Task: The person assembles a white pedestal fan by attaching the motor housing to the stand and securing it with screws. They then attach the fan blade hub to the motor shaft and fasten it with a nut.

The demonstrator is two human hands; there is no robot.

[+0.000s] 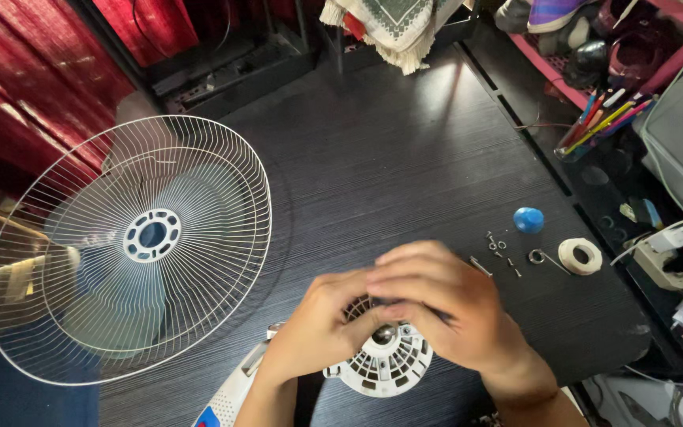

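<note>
Fan motor housing [385, 364] | both hands [405, 308] closed on it | wire grille [128, 245] left | screws [503, 251] right

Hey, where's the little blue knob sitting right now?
In the head view, the blue knob sits on the dark table, right of the hands, just above the scattered screws and left of the white ring.

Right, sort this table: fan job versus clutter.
Job:
motor housing, under both hands (left, right)
grille
screws
blue knob
white ring

Lying about:
pen cup
chargers
cloth
</note>
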